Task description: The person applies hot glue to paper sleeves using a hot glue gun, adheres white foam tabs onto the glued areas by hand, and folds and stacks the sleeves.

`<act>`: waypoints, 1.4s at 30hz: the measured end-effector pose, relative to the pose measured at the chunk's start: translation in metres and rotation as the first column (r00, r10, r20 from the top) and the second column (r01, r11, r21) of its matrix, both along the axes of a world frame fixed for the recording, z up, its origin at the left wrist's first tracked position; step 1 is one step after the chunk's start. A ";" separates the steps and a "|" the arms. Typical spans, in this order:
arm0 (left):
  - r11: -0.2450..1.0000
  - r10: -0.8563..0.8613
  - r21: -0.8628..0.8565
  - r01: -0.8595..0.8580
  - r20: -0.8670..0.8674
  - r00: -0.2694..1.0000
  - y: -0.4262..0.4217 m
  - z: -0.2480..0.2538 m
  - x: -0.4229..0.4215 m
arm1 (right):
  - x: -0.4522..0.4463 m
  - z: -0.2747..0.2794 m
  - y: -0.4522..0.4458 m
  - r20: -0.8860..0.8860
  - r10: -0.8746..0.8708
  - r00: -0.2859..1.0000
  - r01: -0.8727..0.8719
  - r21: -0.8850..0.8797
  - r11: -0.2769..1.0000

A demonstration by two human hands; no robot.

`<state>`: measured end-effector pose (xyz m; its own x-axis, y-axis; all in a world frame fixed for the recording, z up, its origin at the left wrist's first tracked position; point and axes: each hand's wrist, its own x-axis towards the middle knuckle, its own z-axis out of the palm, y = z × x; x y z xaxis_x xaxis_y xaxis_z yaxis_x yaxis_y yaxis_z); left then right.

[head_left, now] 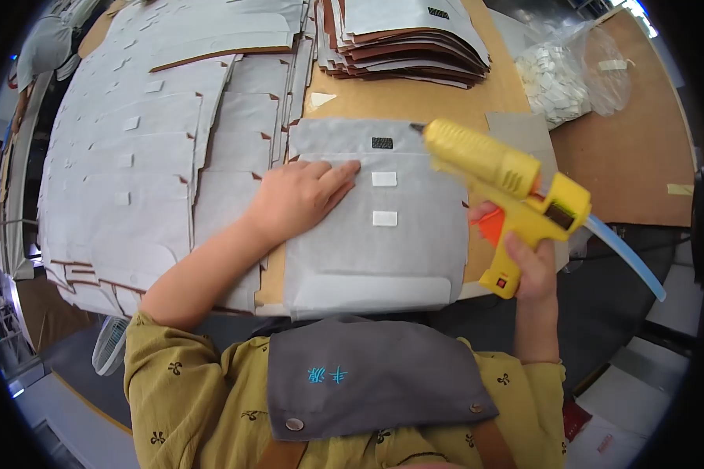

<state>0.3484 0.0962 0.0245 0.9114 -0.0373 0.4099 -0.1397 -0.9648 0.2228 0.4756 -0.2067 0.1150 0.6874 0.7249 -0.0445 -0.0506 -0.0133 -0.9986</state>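
1. The glue gun [497, 168] is over the right part of the grey sheet [344, 246]. It looks like stiff plastic and rather light; its handle [502, 266] is the safe place to hold, because the tip may be hot.
2. The sheet lies flat on the desk [368, 103]. It seems thin, bendable and easy to slide, so a flat palm suits it.
3. The right hand [530, 262] is closed around the handle, near the orange trigger [489, 225].
4. The left hand [301, 195] is spread flat on the sheet's left side, gripping nothing.
5. Two white patches [384, 179] and one black patch [382, 143] are on the sheet; a pile [407, 39] stands beyond.
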 end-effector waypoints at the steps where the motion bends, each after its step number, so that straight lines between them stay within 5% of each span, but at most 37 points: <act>1: 0.999 0.008 0.037 -0.008 -0.013 1.000 -0.001 0.002 0.000 | 0.002 -0.006 0.004 -0.004 -0.004 1.000 0.004 -0.016 1.000; 13: 0.994 0.095 -0.038 -0.098 -0.060 0.994 0.002 0.004 0.003 | 0.007 -0.017 0.027 -0.244 -0.004 0.970 -0.035 -0.158 0.987; 42: 0.996 0.081 -0.031 -0.083 -0.052 0.995 0.005 0.000 0.005 | 0.009 -0.023 0.025 -0.277 -0.072 0.958 0.016 -0.200 0.980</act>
